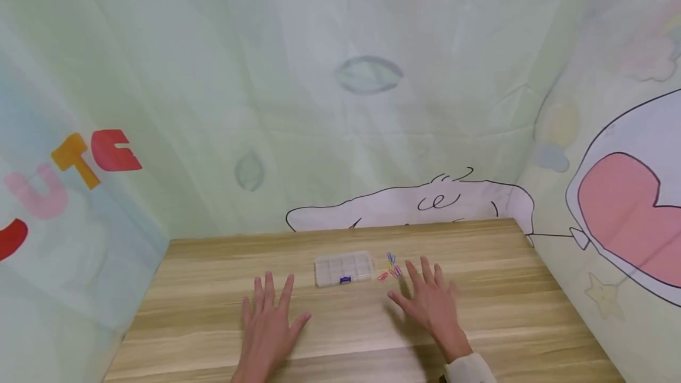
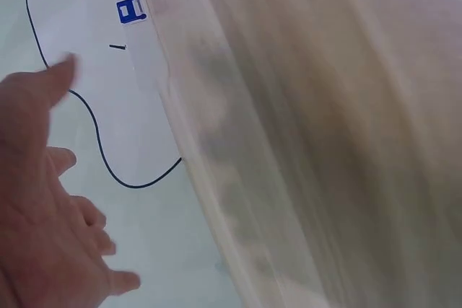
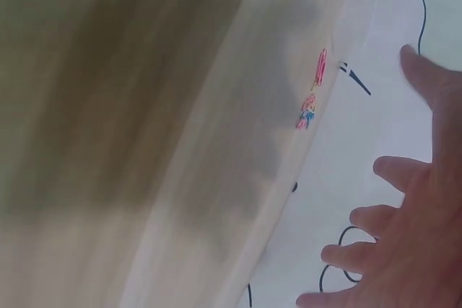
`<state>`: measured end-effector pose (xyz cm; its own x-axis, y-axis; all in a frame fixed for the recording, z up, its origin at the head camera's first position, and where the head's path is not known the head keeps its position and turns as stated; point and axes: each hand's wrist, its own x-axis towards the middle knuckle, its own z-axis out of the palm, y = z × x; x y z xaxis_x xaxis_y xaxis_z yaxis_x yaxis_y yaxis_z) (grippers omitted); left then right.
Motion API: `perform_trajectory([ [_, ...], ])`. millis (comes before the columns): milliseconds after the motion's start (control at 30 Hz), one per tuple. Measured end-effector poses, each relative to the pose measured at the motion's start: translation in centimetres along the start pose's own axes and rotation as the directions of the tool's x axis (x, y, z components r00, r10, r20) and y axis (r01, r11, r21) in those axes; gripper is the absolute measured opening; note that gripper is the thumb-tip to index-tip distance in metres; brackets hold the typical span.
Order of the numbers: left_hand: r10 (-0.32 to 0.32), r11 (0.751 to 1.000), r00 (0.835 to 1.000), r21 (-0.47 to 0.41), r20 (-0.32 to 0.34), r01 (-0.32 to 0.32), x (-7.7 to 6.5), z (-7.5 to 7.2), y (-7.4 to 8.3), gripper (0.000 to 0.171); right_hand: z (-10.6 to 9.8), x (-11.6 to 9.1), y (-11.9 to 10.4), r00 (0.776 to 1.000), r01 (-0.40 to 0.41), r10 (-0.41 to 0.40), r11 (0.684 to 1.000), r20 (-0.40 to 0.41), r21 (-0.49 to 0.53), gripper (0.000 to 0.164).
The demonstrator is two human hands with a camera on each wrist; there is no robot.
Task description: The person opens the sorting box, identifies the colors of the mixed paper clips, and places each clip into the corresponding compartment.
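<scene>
A clear plastic compartment box (image 1: 344,267) with a blue latch (image 1: 345,280) lies toward the back of the wooden table. Just right of it sits a small pile of colourful paper clips (image 1: 391,267). My left hand (image 1: 268,330), fingers spread, is left of the box and nearer to me, holding nothing. With fingers also spread, my right hand (image 1: 430,300) hovers over the table beside the clips, casting a shadow below, and does not touch them. In the right wrist view the clips (image 3: 309,112) appear as a small pink, yellow and blue cluster.
The wood-grain table (image 1: 213,265) runs back to a pale printed cloth (image 1: 298,135) that hangs behind it and on both sides. A white sleeve (image 1: 470,369) covers my right forearm. The cloth carries letters, a heart balloon and line drawings.
</scene>
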<state>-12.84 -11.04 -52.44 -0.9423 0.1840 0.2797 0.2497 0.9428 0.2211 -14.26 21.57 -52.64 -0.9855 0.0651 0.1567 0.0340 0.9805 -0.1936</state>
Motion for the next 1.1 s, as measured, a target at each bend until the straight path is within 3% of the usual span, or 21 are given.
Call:
perform_trajectory([
  [233,0.054,0.998,0.996,-0.039,0.072,-0.051,2.9,0.7,0.9,0.073,1.1,2.8,-1.1,0.994,0.109,-0.110,0.991,0.009,0.075,0.070],
  [400,0.086,0.994,0.988,-0.081,0.128,-0.076,5.4,1.3,2.2,0.069,1.9,4.5,-2.7,0.969,0.243,-0.245,0.960,-0.004,0.140,0.066],
  [600,0.140,0.989,0.967,-0.067,0.213,-0.129,7.6,2.8,3.1,0.063,2.7,5.8,-4.5,0.948,0.313,-0.319,0.934,0.010,0.175,0.061],
  [867,0.229,0.971,0.951,0.013,0.207,-0.237,8.0,4.8,3.2,0.054,3.7,6.4,-6.0,0.922,0.371,-0.383,0.914,0.047,0.165,0.049],
  [1100,0.228,0.970,0.956,0.048,0.185,-0.240,8.0,5.5,3.2,0.052,3.9,6.2,-6.1,0.910,0.409,-0.414,0.897,-0.009,0.164,0.044],
])
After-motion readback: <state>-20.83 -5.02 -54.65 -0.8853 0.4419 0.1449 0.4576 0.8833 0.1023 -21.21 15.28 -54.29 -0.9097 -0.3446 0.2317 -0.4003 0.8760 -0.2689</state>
